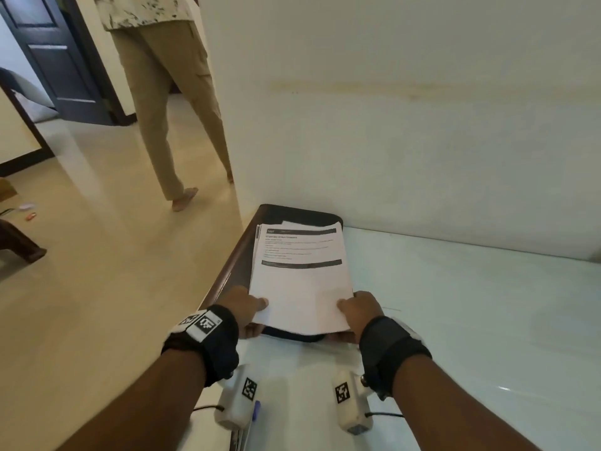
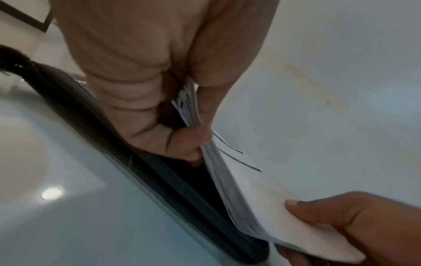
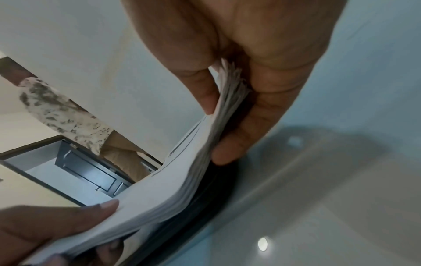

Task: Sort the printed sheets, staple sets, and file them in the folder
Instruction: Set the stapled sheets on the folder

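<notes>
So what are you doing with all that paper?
A person is holding a thick stack of printed sheets by its near end, the left hand pinching one corner and the right hand the other, thumbs on top. The stack sits over a dark folder lying on the pale table by the wall. No stapler shows. Someone else stands on the floor to the left.

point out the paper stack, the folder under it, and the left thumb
paper stack (image 1: 300, 281): head view, blank middle of top sheet.
folder (image 1: 302, 214): head view, dark far edge.
left thumb (image 1: 260, 302): head view, tip on the stack.
</notes>
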Available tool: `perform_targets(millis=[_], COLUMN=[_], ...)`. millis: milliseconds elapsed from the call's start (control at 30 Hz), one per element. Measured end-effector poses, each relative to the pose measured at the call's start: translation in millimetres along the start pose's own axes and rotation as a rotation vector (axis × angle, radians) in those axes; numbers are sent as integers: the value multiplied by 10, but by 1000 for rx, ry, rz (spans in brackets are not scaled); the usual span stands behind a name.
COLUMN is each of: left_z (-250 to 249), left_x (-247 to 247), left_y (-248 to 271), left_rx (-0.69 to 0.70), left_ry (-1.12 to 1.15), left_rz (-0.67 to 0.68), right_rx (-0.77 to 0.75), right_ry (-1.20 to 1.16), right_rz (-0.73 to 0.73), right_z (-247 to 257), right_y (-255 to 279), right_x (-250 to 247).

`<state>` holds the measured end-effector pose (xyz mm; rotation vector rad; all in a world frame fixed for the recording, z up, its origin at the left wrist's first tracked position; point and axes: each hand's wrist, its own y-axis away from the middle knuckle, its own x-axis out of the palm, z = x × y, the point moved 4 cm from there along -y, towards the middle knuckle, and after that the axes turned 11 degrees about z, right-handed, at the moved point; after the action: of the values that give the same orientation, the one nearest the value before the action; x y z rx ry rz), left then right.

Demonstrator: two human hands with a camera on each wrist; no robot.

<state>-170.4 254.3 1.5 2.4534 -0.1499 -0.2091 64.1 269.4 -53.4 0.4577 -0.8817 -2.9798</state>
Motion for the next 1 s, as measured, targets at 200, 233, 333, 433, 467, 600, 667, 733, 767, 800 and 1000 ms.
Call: perform_targets(millis=[200,233,333,433,467,600,667,733,767,800,1000], left_z=[-53,-61,-78,-79,-70,2,27,35,34,42,208], left_x=[462,588,1105,1803,2041,3036,3397,3708,3849,3953,4101], left_y=[470,546,753,945,985,1073,1098,1147,1182,1211,1167], left_rx=[107,144,234,295,311,282,237,187,157,127,99], left_ry=[-1,-30,-101,-125,-133,-70,-33,-18,-19,-25,-228], left_rz=[26,26,75,165,201,360,439,510,549,584,637], right_rx=[-18,-30,-56,-45,-37,-45,-48,-44,-37,-31,88], right_ry=[-345,-362,-384,-351,-341,-384,-393,-399,-410,-418,-276], right_rz=[47,45,-33,-182,-233,-409,-469,-522,-546,-564,-648], right_z=[-71,-131,-405,-747,-843,-1250,-1433,-1621,-1719,-1803,-2177], right_y=[822,945,1249,1589,1701,2204,2359,2466,2496,2506,2455], right_x=[-401,-513,-994,-1608,-1803,-2662,-2987,-3265,-3387,-3479,-3886])
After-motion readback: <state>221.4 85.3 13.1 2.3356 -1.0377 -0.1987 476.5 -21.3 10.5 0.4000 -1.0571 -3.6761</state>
